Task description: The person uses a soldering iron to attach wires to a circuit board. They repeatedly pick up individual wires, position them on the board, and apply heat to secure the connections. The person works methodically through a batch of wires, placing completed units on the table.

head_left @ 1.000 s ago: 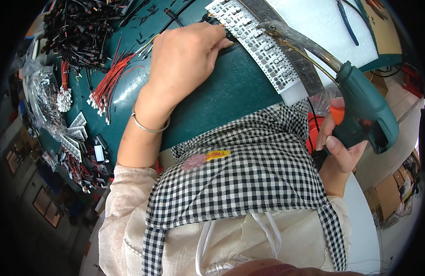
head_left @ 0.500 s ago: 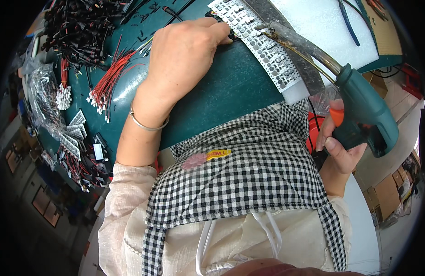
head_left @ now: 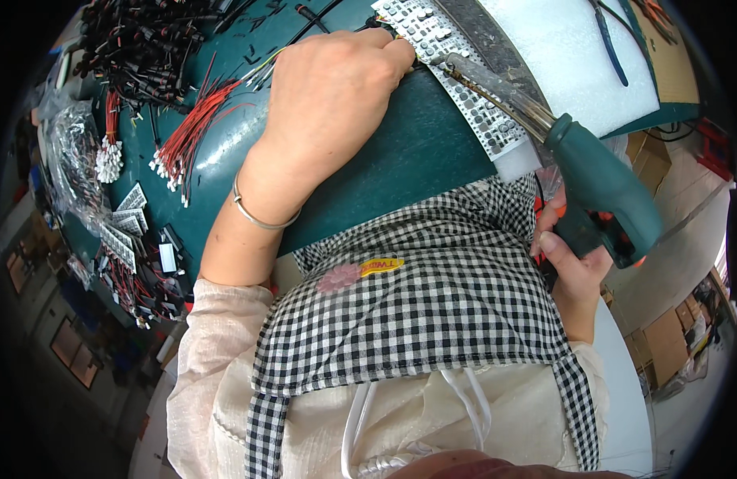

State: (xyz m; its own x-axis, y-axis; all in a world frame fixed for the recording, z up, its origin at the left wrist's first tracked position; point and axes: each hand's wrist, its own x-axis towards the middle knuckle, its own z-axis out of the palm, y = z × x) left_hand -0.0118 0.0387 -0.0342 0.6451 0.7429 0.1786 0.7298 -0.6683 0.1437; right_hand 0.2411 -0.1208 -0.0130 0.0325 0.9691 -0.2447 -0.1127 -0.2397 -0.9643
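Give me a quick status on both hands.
Left hand pressing the panel of small parts. Right hand gripping green soldering gun, tip over panel. Red wire bundle lies clear.

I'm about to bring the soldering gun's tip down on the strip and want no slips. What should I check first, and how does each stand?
1. Right hand grips the green soldering gun firmly: ok.
2. Left hand pins the wire at the strip of small boards: ok.
3. Gun's tip on the joint: cannot tell.
4. Left fingertips clear of the tip: cannot tell.
5. Red wire bundle apart from the work: ok.
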